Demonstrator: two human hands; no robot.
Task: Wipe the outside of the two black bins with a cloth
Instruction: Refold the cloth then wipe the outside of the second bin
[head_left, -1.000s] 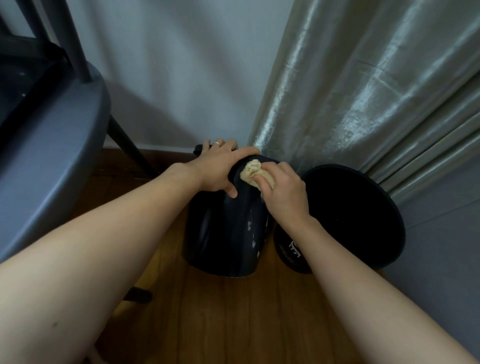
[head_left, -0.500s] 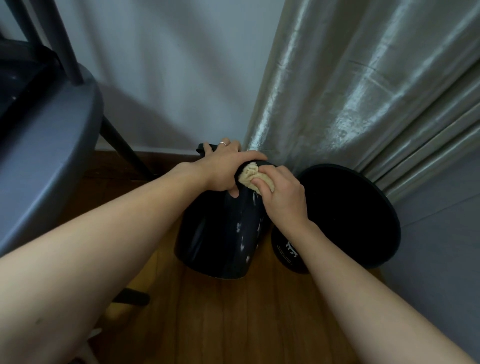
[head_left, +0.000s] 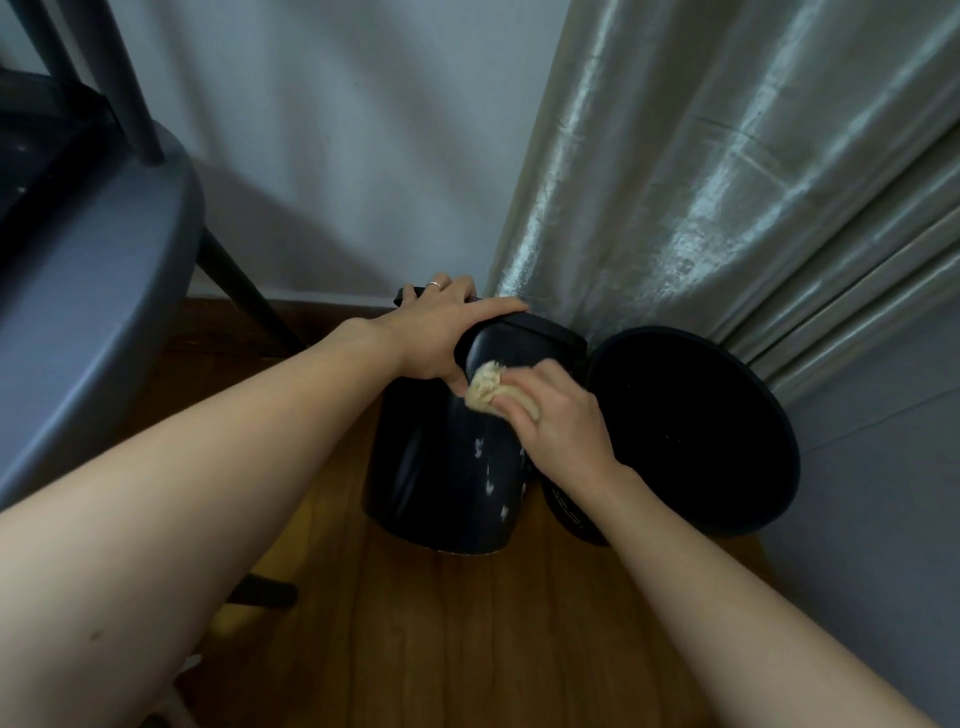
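A tilted black bin (head_left: 441, 467) on the floor is gripped at its rim by the left hand (head_left: 441, 332), while a bunched cloth (head_left: 485, 387) is pinched against its upper side by the nearer right hand (head_left: 561, 421), beside a second bin (head_left: 691, 431).

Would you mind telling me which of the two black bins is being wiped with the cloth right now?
The left bin, the one with pale marks on its side: the left hand grips its rim while the right hand presses the cloth against it. The right bin is untouched.
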